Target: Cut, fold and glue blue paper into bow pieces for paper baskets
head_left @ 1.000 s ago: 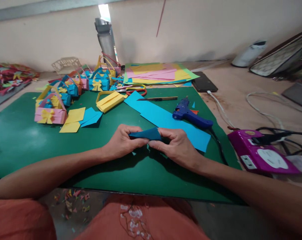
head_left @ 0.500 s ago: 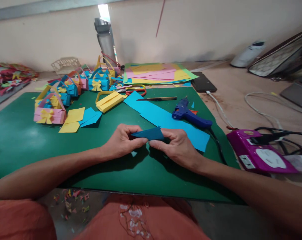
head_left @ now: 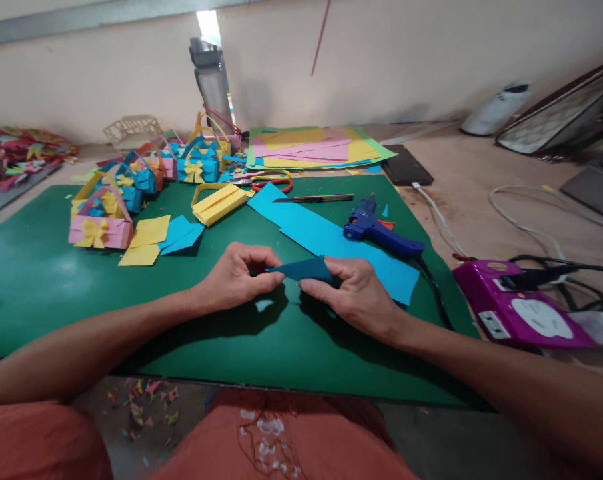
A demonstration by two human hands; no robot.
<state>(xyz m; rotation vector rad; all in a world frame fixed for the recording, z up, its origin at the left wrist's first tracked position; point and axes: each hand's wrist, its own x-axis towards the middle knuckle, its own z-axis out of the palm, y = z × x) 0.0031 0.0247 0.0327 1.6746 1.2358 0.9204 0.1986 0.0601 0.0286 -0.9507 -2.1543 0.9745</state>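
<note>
Between my two hands, above the green mat (head_left: 221, 360), is a small piece of folded blue paper (head_left: 306, 269) with a pointed left end. My left hand (head_left: 244, 273) pinches that pointed tip between thumb and fingers. At the wider end, my right hand (head_left: 354, 290) grips the paper with its thumb in front and fingers behind. Just beyond the hands lies a long blue paper strip (head_left: 321, 230). A blue glue gun (head_left: 384, 230) rests across the strip, and a craft knife (head_left: 314, 198) lies along its far part.
Small paper baskets (head_left: 101, 230) stand at the left, near yellow squares (head_left: 146, 240) and blue squares (head_left: 181, 237). A yellow paper box (head_left: 221, 203), scissors (head_left: 271, 181) and coloured sheets (head_left: 321, 147) lie farther back. On the right are a phone (head_left: 408, 165) and a purple power strip (head_left: 521, 307).
My left hand has slid slightly left along the folded paper, from its lower edge to its pointed tip. The right hand stays nearly in place, still gripping the wider end.
</note>
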